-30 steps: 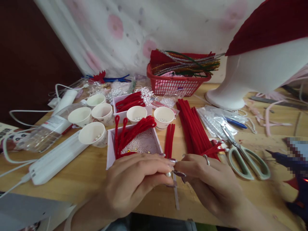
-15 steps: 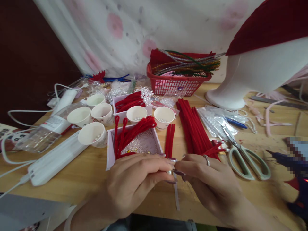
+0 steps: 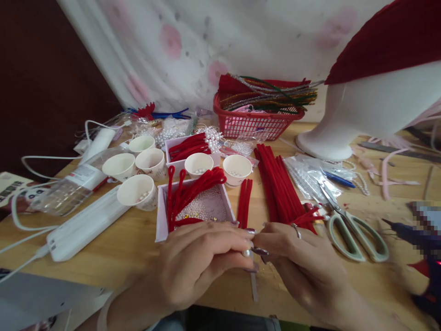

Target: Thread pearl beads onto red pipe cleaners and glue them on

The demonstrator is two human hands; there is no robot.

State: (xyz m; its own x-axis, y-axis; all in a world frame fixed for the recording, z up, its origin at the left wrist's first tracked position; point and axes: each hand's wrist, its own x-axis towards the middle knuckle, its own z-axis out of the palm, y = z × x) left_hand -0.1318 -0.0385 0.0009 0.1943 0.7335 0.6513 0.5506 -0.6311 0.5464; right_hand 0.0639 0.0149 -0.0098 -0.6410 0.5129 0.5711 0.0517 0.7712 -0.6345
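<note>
Near the table's front edge, my left hand (image 3: 203, 262) pinches a small white pearl bead (image 3: 245, 253) between thumb and fingertips. My right hand (image 3: 299, 262), with a ring on one finger, has its fingers pressed together beside the bead; what they grip is too small to make out. The fingertips of both hands nearly meet. Just behind my left hand, a lilac box (image 3: 160, 220) holds red looped stems (image 3: 198, 188) and loose small beads. Short red stems (image 3: 244, 202) lie behind the fingertips, and a longer red bundle (image 3: 280, 188) lies behind my right hand.
Paper cups (image 3: 136, 191) with beads stand left and behind the box. Green-handled scissors (image 3: 347, 230) and a glue gun (image 3: 409, 232) lie at the right. Further back are a red basket (image 3: 258, 125) and a white mannequin stand (image 3: 330, 119). A power strip (image 3: 87, 225) lies left.
The whole view has shifted slightly. The bead shows a little more at my left fingertips, while both hands keep nearly the same pose.
</note>
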